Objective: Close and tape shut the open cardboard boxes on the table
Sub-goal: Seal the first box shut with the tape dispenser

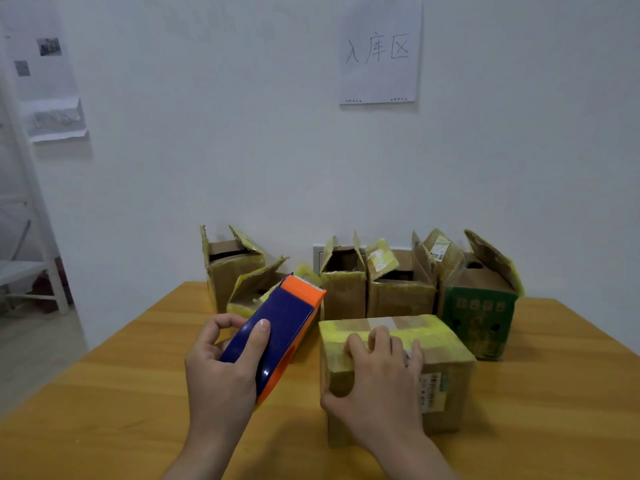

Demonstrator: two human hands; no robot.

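Meanwhile, at the table [138, 375]: one box down, approx. five to go. On my remote feed the left hand [221, 368] grips the tape dispenser [284, 327], fingers wrapped round its body, just left of the closed box [446, 344] at front. The right hand [381, 372] lies spread on that box's top, pressing, not clamped. Lid sits flat w/ tape across, so I judge it sealed or nearly. Behind, the tall box [232, 268], low box [252, 296], middle box [343, 289], labelled box [398, 296] & green box [478, 320] stand flaps up, untaped.
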